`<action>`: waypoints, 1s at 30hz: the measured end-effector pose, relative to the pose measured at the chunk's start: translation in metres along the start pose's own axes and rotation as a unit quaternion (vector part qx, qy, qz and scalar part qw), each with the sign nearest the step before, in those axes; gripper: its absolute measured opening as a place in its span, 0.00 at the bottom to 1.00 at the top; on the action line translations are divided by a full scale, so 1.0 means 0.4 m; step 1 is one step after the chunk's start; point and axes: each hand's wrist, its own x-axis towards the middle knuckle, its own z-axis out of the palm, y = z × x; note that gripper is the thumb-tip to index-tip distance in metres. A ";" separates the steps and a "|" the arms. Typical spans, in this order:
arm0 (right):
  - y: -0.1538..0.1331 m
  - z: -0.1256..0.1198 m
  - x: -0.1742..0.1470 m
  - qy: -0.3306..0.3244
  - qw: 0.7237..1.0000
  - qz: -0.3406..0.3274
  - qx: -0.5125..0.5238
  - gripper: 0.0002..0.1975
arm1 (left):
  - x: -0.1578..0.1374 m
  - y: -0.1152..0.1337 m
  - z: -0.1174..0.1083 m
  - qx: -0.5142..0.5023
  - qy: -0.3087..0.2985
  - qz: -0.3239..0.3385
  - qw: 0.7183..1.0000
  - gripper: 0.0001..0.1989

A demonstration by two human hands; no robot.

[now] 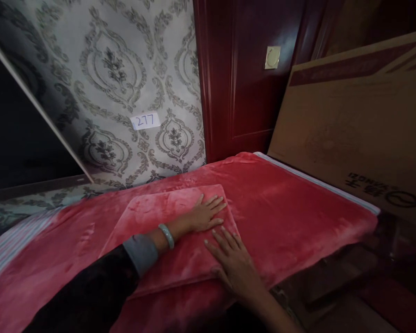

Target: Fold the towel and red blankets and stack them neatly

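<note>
A folded red plush cloth (180, 273) lies on a larger red plush blanket (284, 217), both of the same soft, shiny pile. My left hand (206, 213) rests flat near the folded piece's far right corner, fingers spread. A pale bangle (167, 236) circles that wrist, below a grey-blue cuff. Close by, my right hand (230, 261) lies at the right edge of the folded piece with its fingers apart. Neither hand grips anything. The near edge of the folded cloth runs left from beneath my right hand.
Striped fabric (19, 243) shows beneath the blanket at left. A large cardboard sheet or box (353, 120) leans at right against a dark red panel (249, 92) with a wall switch (272, 57). A dark screen (24, 120) stands left; a paper label (145, 120) marks the patterned wall.
</note>
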 end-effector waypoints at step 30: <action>0.002 -0.022 -0.029 -0.027 0.999 0.035 0.021 0.26 | 0.061 -0.069 -0.066 0.013 0.068 -0.052 0.996 0.31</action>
